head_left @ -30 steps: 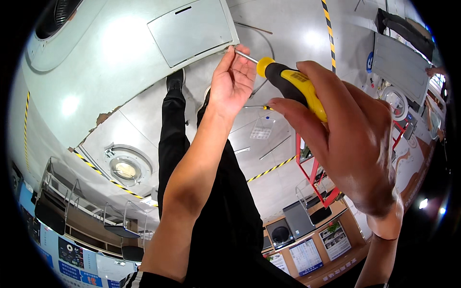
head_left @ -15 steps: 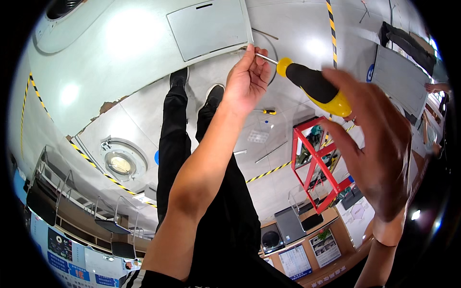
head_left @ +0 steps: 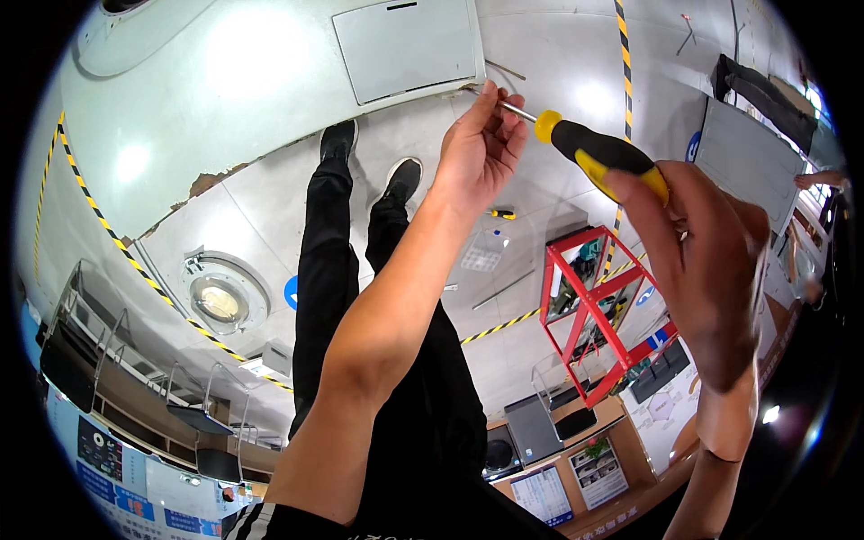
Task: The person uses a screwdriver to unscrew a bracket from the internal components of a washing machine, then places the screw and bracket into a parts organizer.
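Observation:
My right hand (head_left: 711,261) grips the back end of a yellow and black screwdriver (head_left: 594,153). Its metal shaft (head_left: 517,110) points left to the lower right corner of a grey rectangular panel (head_left: 405,45) set in a large white curved body (head_left: 225,99). My left hand (head_left: 477,148) reaches up from below. Its fingertips pinch the shaft near the tip, right at the panel's edge. The tip itself is hidden behind the fingers.
My legs in black trousers (head_left: 324,225) stand on a grey floor with yellow-black striped tape (head_left: 99,225). A red metal rack (head_left: 594,306) stands to the right, a small screwdriver (head_left: 502,214) lies on the floor, and another person's hand (head_left: 814,180) shows at the far right.
The view has drifted, so the panel and both hands sit further right in the picture. The screwdriver tip stays at the panel's corner, and more of the handle shows ahead of my right hand.

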`<action>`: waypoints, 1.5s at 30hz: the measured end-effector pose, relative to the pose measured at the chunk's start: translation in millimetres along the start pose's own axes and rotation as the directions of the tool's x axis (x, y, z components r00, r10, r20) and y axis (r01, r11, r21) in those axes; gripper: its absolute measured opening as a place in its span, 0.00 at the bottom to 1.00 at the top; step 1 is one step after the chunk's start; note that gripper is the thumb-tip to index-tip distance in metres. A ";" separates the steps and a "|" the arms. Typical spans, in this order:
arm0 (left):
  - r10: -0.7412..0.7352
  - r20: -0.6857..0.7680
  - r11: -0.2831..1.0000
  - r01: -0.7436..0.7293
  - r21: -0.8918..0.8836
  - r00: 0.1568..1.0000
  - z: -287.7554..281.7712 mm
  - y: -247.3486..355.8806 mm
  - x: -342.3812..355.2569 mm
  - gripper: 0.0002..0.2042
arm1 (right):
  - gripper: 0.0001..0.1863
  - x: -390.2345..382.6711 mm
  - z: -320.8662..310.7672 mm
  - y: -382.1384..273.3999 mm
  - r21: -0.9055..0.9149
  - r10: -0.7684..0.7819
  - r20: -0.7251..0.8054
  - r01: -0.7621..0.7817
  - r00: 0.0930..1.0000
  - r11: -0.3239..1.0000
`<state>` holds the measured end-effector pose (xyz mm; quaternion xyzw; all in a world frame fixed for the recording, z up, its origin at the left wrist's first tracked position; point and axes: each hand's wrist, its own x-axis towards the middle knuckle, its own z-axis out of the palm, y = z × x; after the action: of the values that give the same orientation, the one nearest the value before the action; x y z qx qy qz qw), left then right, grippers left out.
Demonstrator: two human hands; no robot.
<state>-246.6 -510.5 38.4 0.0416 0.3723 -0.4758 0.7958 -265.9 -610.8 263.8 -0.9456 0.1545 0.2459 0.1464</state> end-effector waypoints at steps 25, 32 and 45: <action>0.063 -0.054 0.998 -0.063 0.004 0.997 2.9 -3.2 -5.2 0.09 | 0.18 1.4 0.6 -11.8 -0.015 -0.007 -0.003 0.007 1.000 1.000; 0.020 -0.027 0.999 -0.019 0.034 0.999 -0.7 -1.9 -6.3 0.11 | 0.16 4.7 9.3 -8.5 -0.142 -0.164 -0.053 0.155 0.985 0.978; 0.023 -0.061 1.000 -0.023 0.003 0.998 2.9 -0.1 -2.0 0.10 | 0.20 5.8 14.0 8.6 -0.036 -0.091 -0.008 0.091 0.996 0.995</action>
<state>-245.6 -510.3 41.7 0.0616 0.3954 -0.4656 0.7894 -270.1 -614.9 247.4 -0.9553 0.1075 0.2374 0.1398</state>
